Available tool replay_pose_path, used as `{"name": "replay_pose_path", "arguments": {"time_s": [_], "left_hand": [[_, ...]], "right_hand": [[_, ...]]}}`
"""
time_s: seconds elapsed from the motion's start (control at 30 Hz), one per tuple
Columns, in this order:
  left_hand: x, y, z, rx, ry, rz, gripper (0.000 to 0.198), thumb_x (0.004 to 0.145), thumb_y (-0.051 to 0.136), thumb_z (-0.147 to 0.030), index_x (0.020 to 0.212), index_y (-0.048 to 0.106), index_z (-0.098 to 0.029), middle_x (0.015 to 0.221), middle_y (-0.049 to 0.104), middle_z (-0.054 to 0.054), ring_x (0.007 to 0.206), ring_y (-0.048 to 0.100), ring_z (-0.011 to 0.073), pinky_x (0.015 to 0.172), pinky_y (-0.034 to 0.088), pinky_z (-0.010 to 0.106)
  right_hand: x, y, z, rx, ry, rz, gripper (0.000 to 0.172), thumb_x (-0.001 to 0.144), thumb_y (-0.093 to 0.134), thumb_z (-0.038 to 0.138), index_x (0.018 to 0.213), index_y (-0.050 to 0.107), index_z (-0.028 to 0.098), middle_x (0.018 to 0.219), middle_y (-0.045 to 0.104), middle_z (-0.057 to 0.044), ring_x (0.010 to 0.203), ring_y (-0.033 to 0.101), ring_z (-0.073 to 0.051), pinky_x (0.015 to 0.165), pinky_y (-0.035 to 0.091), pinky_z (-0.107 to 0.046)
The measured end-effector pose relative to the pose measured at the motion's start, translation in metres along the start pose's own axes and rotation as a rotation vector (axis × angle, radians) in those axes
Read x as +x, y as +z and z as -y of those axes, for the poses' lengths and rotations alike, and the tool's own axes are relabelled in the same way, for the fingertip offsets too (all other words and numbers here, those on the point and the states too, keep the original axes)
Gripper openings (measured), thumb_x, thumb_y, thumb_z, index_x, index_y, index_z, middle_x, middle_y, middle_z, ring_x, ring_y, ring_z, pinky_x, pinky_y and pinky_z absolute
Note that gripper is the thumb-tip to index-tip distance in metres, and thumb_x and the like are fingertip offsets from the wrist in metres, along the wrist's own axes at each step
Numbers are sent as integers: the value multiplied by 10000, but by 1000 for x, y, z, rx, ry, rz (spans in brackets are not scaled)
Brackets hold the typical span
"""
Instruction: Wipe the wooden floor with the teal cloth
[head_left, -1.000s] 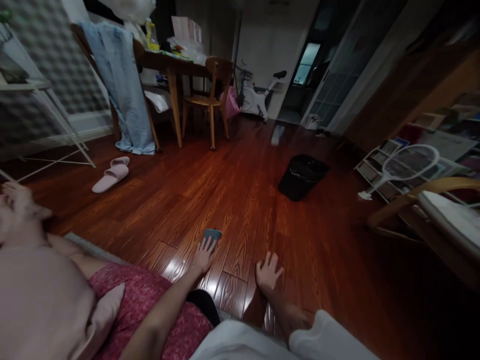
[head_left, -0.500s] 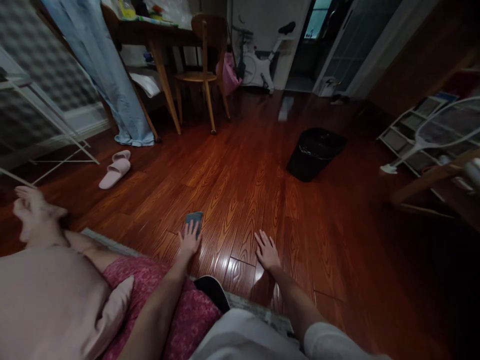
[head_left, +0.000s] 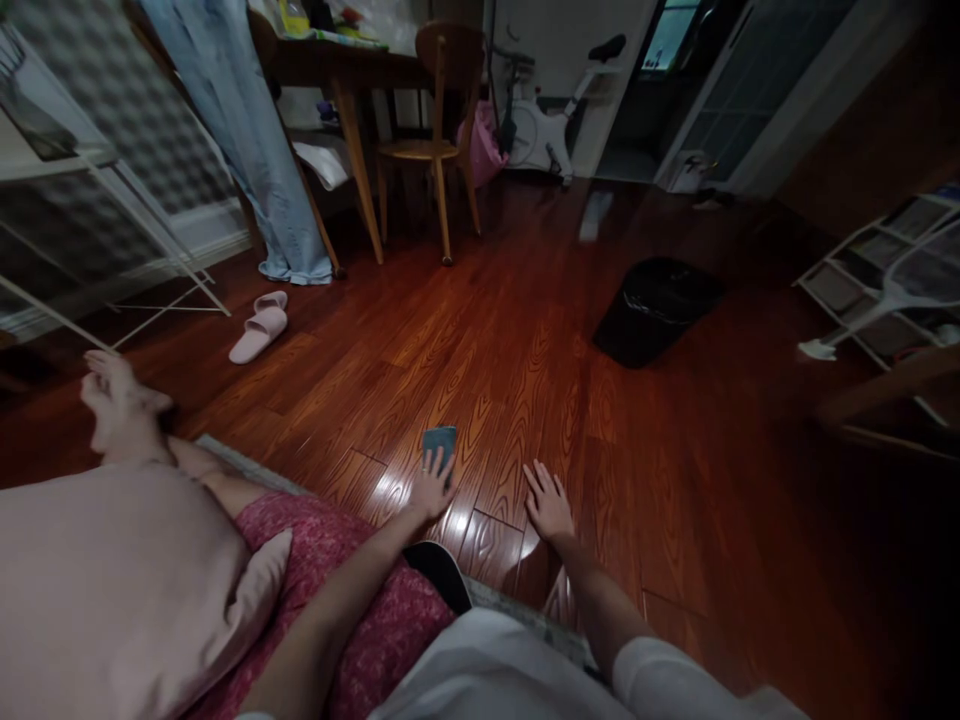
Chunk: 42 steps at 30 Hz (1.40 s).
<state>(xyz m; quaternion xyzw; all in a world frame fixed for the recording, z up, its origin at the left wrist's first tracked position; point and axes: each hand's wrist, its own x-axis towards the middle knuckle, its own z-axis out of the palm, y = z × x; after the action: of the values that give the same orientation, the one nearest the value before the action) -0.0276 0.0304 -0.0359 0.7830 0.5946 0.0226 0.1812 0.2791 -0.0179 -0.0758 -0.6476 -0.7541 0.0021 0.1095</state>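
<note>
My left hand [head_left: 433, 486] lies palm down with its fingers spread, resting partly over a small flat blue-grey rectangle [head_left: 439, 440]. The far part of this piece sticks out beyond the fingertips; the rest is under the hand. Whether it is a cloth or something stiffer I cannot make out. To the right, my right hand [head_left: 550, 506] rests flat on the shiny reddish wooden floor [head_left: 495, 390], fingers stretched out, with nothing in it.
A black trash bin [head_left: 652, 310] stands ahead on the right. Pink slippers [head_left: 260, 332] lie at the left, near a white folding rack [head_left: 165, 250]. A wooden chair [head_left: 442, 150] is further back. A pink pillow [head_left: 127, 580] covers part of the lap.
My left hand has slid right across the floor together with the blue-grey piece, closer to my right hand. The right hand stays about where it was. The view has turned slightly left.
</note>
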Motion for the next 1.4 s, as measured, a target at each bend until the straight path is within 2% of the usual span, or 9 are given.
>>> {"name": "replay_pose_path", "arguments": {"time_s": [0.13, 0.27, 0.37, 0.6, 0.7, 0.93, 1.1, 1.27, 1.4], "left_hand": [[-8, 15, -39, 33, 480, 182, 747, 917, 598, -401, 1574, 250, -327, 1667, 72, 41, 1520, 33, 337, 1191, 99, 576], [-4, 12, -43, 69, 592, 195, 733, 931, 607, -416, 1563, 237, -389, 1659, 144, 16, 1520, 106, 300, 1177, 49, 626], [3, -4, -18, 97, 423, 125, 695, 958, 570, -438, 1566, 238, -379, 1649, 198, 14, 1516, 139, 284, 1185, 25, 613], [0, -42, 60, 179, -366, -21, 611, 1035, 344, -414, 1598, 179, -244, 1655, 121, 123, 1509, 148, 329, 1137, 215, 647], [-4, -45, 65, 222, -469, -49, 600, 1032, 316, -345, 1591, 213, -152, 1631, 176, 203, 1487, 204, 377, 1111, 283, 631], [-8, -15, -2, 252, -228, 21, 705, 943, 522, -367, 1566, 296, -128, 1594, 268, 247, 1465, 223, 433, 1144, 234, 569], [-6, 0, -46, 243, -27, 57, 675, 944, 496, -327, 1537, 331, -50, 1565, 319, 266, 1485, 186, 392, 1188, 48, 572], [13, -18, -27, 196, 199, 122, 784, 853, 574, -305, 1569, 281, -176, 1657, 157, 121, 1519, 106, 288, 1210, 64, 508], [21, -30, 1, 169, 252, 122, 894, 757, 642, -249, 1571, 274, -211, 1668, 121, 69, 1521, 113, 262, 1222, 88, 457]], "right_hand": [[0, -2, 1, 10, -2, -5, 656, 945, 336, 196, 1580, 198, 281, 1630, 285, -47, 1486, 270, -186, 1210, 193, -435], [0, -1, 2, 21, -9, -16, 679, 941, 344, 192, 1586, 156, 294, 1641, 254, -40, 1492, 256, -193, 1210, 195, -443], [1, 0, 1, 9, -1, -10, 686, 932, 344, 178, 1585, 166, 289, 1634, 273, -40, 1490, 262, -186, 1209, 201, -436], [0, 3, -1, -25, -12, -22, 710, 928, 359, 183, 1588, 125, 300, 1632, 277, -31, 1492, 258, -186, 1216, 191, -435], [0, 4, -1, -27, -6, -33, 702, 930, 355, 182, 1586, 137, 299, 1627, 288, -33, 1487, 268, -178, 1210, 206, -428], [0, 2, -2, -22, -13, -31, 725, 924, 378, 191, 1587, 111, 313, 1634, 272, -24, 1476, 295, -194, 1200, 232, -436], [-1, -3, 1, -7, -10, -15, 694, 929, 361, 193, 1586, 159, 288, 1634, 274, -42, 1484, 278, -186, 1202, 229, -432], [-1, -5, 1, 0, -18, 0, 732, 911, 388, 188, 1589, 134, 303, 1639, 260, -35, 1491, 262, -200, 1207, 213, -448], [-2, -6, 1, -2, -17, 11, 732, 914, 389, 191, 1590, 128, 297, 1641, 254, -42, 1489, 267, -200, 1205, 213, -440]]}}
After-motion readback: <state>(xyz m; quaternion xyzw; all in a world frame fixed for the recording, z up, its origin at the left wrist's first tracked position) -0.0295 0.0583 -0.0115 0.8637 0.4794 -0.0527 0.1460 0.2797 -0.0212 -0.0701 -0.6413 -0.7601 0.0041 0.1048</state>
